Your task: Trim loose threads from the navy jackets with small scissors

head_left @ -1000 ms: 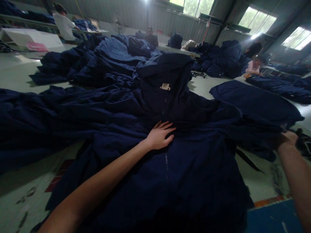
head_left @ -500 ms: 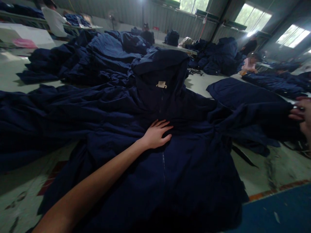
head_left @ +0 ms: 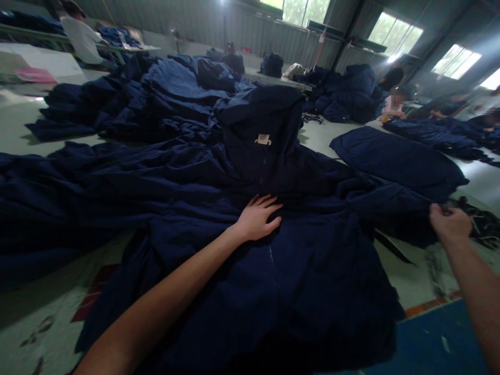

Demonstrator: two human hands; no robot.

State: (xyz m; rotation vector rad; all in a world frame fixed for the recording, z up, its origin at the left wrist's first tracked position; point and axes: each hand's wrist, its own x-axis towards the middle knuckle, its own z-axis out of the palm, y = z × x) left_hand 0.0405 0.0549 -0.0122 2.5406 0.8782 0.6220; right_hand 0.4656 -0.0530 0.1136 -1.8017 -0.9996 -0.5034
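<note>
A dark navy hooded jacket (head_left: 312,260) lies spread on the table, its hood at the far side and its zipper running down the front. Inside the hood shows a small pale label (head_left: 264,139). My left hand (head_left: 260,217) rests flat on the chest of the jacket, fingers spread. At the right, my right hand (head_left: 451,221) is closed on the end of the jacket's sleeve (head_left: 398,203). The other sleeve (head_left: 97,177) stretches out to the left edge of the view.
Behind the jacket lies a heap of navy garments (head_left: 128,99). A folded navy piece (head_left: 398,156) sits beyond the held sleeve, near dark cords (head_left: 484,224). A blue surface (head_left: 441,338) borders the table at lower right. Several people are in the background.
My right hand has come inward and lower from the right edge with the sleeve end, and the sleeve has dropped away from the folded piece. My left hand stays on the jacket's chest.
</note>
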